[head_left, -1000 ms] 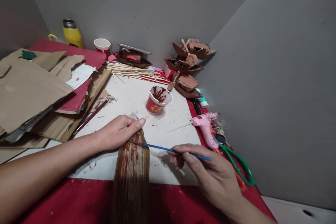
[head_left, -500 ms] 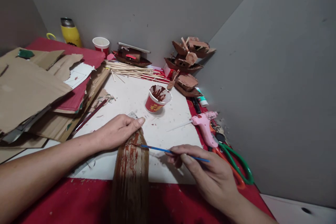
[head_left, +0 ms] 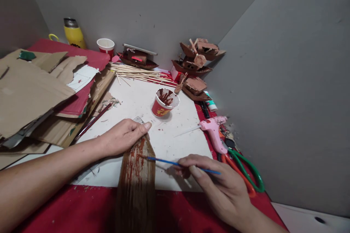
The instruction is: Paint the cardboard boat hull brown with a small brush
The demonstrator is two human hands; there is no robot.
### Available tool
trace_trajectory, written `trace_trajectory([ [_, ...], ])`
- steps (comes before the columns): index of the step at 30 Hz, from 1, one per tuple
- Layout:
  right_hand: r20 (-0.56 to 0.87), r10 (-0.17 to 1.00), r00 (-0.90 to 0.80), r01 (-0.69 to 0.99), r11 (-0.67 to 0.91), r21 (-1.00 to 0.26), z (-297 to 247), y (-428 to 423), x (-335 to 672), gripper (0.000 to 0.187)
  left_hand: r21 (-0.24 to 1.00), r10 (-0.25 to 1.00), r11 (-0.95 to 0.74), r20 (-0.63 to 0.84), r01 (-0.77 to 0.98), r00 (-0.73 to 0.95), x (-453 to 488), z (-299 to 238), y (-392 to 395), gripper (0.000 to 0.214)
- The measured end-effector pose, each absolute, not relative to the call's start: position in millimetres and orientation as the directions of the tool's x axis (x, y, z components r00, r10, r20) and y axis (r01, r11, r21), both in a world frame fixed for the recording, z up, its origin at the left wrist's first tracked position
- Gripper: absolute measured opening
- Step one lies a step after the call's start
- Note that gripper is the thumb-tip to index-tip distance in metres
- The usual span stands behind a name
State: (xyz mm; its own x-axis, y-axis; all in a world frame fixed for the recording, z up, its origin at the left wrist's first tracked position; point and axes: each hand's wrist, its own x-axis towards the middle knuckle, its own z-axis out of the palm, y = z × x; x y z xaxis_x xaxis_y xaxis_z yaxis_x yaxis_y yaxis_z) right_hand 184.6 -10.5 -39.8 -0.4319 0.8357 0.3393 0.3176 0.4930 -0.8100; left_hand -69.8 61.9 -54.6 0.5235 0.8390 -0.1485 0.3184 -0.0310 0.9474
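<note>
A long ridged strip of brown cardboard (head_left: 138, 178) with a pointed far end carries streaks of red-brown paint. My left hand (head_left: 127, 135) grips that far end, thumb on top and the other fingers hidden behind. Between the thumb and fingers of my right hand (head_left: 212, 174) is a thin blue paintbrush (head_left: 165, 161), its bristles touching the strip's upper part. Beyond the strip stands a red paper cup (head_left: 161, 109) with brown paint smeared inside.
Torn cardboard (head_left: 32, 91) is piled at the left. Wooden sticks (head_left: 139, 73) and small brown model boats (head_left: 195, 87) stand at the back. A pink glue gun (head_left: 214, 133) and green-handled scissors (head_left: 250, 171) lie at the right, by the grey wall (head_left: 295, 91).
The brush tip has moved a little down the strip, toward me, and my right hand has shifted slightly with it. My left hand keeps its place.
</note>
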Motion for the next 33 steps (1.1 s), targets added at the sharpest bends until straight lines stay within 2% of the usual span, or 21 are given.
trace_trajectory([
  [3,0.33,0.807,-0.49,0.341,0.526,-0.779,-34,-14,185,0.019,0.949,0.846,-0.026,-0.147,0.315,0.513,-70,-54,61,0.058],
  [9,0.394,0.792,-0.466,0.334,0.57,-0.751,-36,-12,185,0.026,0.946,0.841,-0.052,-0.131,0.319,0.525,-70,-56,63,0.057],
  [17,0.252,0.713,-0.654,0.281,0.539,-0.794,-28,-14,189,0.021,0.941,0.837,-0.028,-0.162,0.336,0.523,-70,-54,62,0.059],
  [19,0.272,0.732,-0.624,0.283,0.537,-0.795,-30,-13,189,0.023,0.94,0.835,-0.033,-0.16,0.338,0.527,-70,-54,62,0.059],
  [24,0.332,0.843,-0.423,0.309,0.478,-0.822,-38,-10,188,0.028,0.941,0.833,-0.034,-0.16,0.338,0.53,-71,-55,63,0.06],
  [30,0.273,0.756,-0.595,0.304,0.526,-0.794,-32,-12,189,0.019,0.934,0.836,-0.048,-0.156,0.354,0.526,-70,-54,63,0.06],
  [33,0.305,0.79,-0.532,0.276,0.502,-0.82,-34,-10,187,0.019,0.931,0.833,-0.043,-0.167,0.362,0.527,-70,-53,63,0.059],
])
